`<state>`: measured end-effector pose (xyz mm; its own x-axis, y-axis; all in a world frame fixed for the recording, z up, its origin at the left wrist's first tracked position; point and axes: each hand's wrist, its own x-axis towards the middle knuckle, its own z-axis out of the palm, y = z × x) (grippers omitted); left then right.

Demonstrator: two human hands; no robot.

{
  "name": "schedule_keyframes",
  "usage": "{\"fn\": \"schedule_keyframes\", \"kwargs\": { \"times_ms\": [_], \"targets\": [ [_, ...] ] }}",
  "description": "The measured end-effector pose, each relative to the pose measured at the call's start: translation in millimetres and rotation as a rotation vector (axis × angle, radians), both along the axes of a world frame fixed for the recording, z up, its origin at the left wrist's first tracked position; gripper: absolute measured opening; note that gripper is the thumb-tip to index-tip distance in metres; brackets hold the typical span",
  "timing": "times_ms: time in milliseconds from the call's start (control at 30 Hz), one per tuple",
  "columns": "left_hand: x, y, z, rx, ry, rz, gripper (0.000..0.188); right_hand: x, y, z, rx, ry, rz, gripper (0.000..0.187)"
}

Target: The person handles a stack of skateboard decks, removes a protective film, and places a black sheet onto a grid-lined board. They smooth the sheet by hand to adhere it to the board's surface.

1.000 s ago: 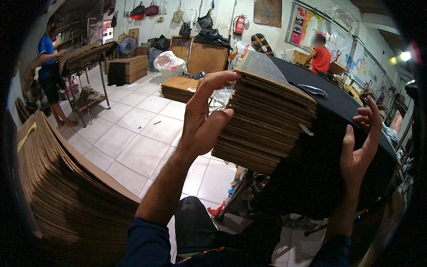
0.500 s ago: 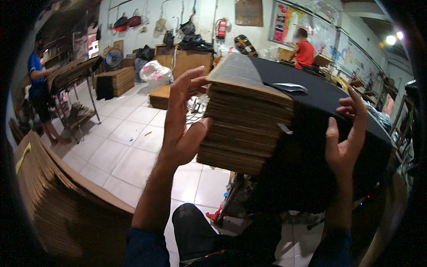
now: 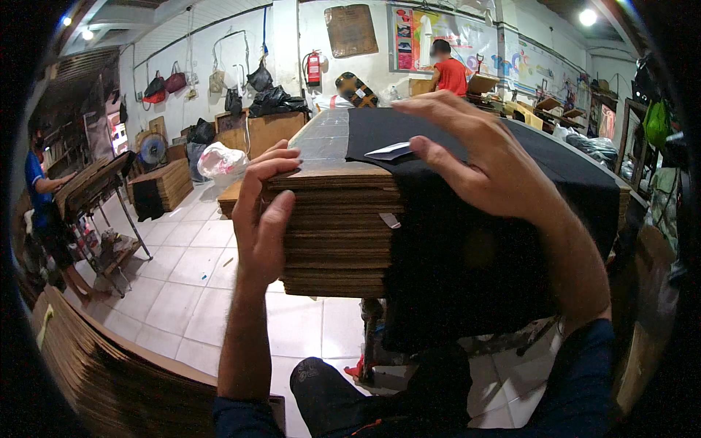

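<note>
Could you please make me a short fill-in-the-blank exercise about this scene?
1. The left hand is by the bare corner of the brown stack, and the right hand is above the ____ cloth.
2. The folded paper lies closer to the person's ____ hand.
3. The fire extinguisher at the back is mostly ____ in colour.
4. The co-worker at the far left of the picture wears a ____ shirt.

Missing words: black; right; red; blue.
</note>
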<state>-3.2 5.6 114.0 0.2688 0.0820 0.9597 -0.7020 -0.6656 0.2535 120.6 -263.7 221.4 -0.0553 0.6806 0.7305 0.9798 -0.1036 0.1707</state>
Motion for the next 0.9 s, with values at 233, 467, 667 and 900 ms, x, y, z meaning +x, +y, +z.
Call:
{"fn": "schedule_keyframes", "kwargs": {
  "times_ms": [233, 467, 667, 900],
  "targets": [
    [0.1, -5.8, -4.0, -0.033, -0.061, -0.031, 0.038, 9.1, -11.3, 4.2, -0.305, 0.167, 0.061, 0.045],
    [-0.7, -9.7, 0.6, -0.021, -0.100, -0.012, 0.034, -19.7, -24.6, 5.3, -0.211, 0.283, -0.079, 0.029],
    [-13.8, -7.9, 32.7, 0.101, -0.171, 0.319, 0.023, -17.0, 7.7, 19.0, 0.188, 0.125, 0.174, 0.016],
    [-21.8, -13.7, 30.2, 0.110, -0.042, 0.204, 0.020, -34.4, 12.7, 13.6, 0.152, 0.073, 0.115, 0.021]
  ]
}}
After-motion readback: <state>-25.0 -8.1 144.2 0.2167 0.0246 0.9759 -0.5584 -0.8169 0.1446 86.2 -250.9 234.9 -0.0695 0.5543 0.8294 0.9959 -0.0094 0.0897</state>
